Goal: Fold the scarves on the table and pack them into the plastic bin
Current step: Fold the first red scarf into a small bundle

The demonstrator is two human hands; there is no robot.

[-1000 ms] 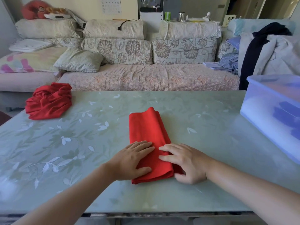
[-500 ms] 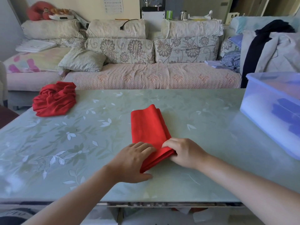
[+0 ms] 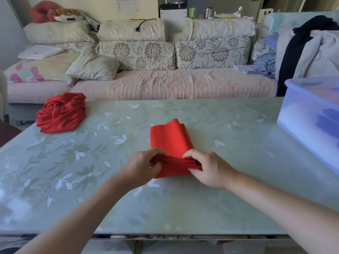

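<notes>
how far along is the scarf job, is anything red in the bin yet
Done: the middle scarf is folded into a narrow strip. In hand: the left hand and right hand grip its near end, raised off the table, probably for another fold. Left: the crumpled scarf at far left is unfolded, and neither is packed; the plastic bin shows only blurry blue shapes through its wall, no red.

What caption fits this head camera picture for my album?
Left hand and right hand pinch the near end of the folded red scarf; a crumpled scarf and plastic bin sit nearby.
</notes>
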